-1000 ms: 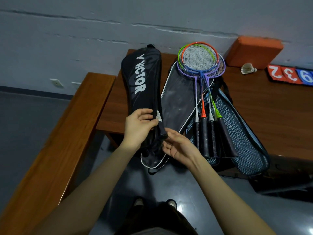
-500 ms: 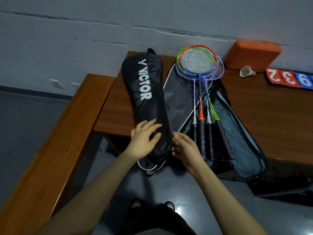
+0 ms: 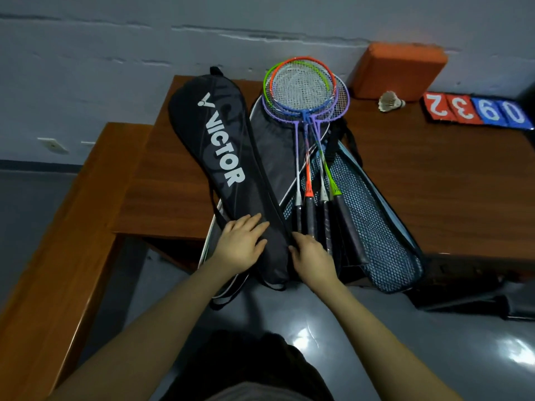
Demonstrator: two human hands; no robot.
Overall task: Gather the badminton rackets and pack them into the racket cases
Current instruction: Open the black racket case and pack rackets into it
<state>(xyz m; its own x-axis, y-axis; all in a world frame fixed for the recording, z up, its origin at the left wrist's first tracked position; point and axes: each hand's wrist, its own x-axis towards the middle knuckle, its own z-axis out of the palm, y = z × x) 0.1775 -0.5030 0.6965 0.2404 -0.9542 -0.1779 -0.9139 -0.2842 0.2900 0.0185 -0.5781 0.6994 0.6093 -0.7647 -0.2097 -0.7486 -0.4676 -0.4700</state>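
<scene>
Head view: black Victor case (image 3: 223, 157) lies flat on the bench (image 3: 434, 180), handle end hanging over the near edge. Left hand (image 3: 241, 247) rests flat on its lower part, fingers straight, nothing gripped. Right hand (image 3: 311, 257) sits at the case's right edge beside the racket grips; fingertips curl at the seam, maybe pinching a zipper, cannot tell. Four rackets (image 3: 304, 91) stacked heads together, on an open grey case (image 3: 278, 157) and a mesh-lined open case (image 3: 385, 227), not yet packed. Shuttlecock (image 3: 389, 101), orange block (image 3: 399, 70) and score cards (image 3: 474, 111) further back on the bench.

Handling, judged: rackets light, stiff frames, strings and thin shafts easy to bend, so take them by the wrapped grips, together. Cases soft fabric, floppy, probably slick; hold the mouth open by the edge near the zipper.

Versus half a second ago: both hands have slid a bit down toward the case's lower end, left hand flattened more. A second ago the left hand held the case's end up, bunched; now it is laid down flat.
</scene>
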